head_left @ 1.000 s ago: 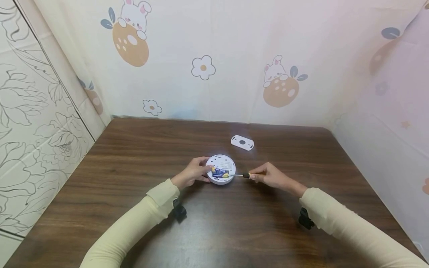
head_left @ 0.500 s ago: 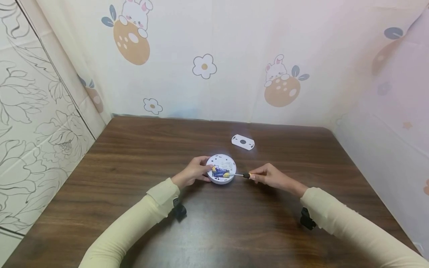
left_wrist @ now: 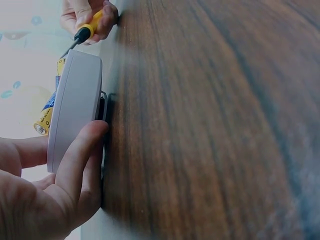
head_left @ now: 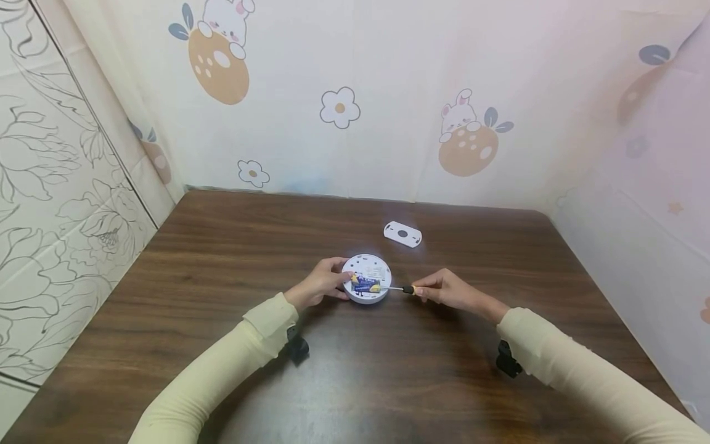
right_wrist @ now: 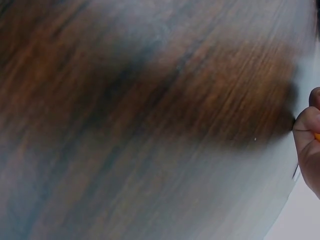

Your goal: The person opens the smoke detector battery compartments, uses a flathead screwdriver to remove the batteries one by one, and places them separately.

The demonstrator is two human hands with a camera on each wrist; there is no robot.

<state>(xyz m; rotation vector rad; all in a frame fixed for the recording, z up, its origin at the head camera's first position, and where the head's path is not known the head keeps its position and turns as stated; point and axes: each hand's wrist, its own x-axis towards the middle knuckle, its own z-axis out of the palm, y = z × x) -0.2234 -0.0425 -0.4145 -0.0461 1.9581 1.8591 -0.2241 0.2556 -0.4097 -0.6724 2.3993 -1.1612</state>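
A round white device (head_left: 379, 269), like a smoke alarm, sits tilted close over the table with its back face up. My left hand (head_left: 322, 283) grips its left edge, thumb on the top face. Blue-and-yellow batteries (left_wrist: 48, 109) stand proud of that face in the left wrist view, one slanting outward near my thumb. From the right, my right hand (head_left: 450, 291) holds a screwdriver (left_wrist: 84, 34) by its yellow-and-black handle. Its thin metal shaft reaches the battery's right end. In the right wrist view only part of my right hand (right_wrist: 311, 140) shows, at the right edge.
Behind the device lies a white oblong plate (head_left: 402, 234) with a dark round centre. The brown wooden table (head_left: 233, 246) meets a printed curtain (head_left: 388, 154) at its back. Dark wrist cameras hang below both cuffs.
The head view has shifted very slightly. Both hands, the device and the screwdriver keep nearly the same places, the screwdriver's shaft still at the battery's end.
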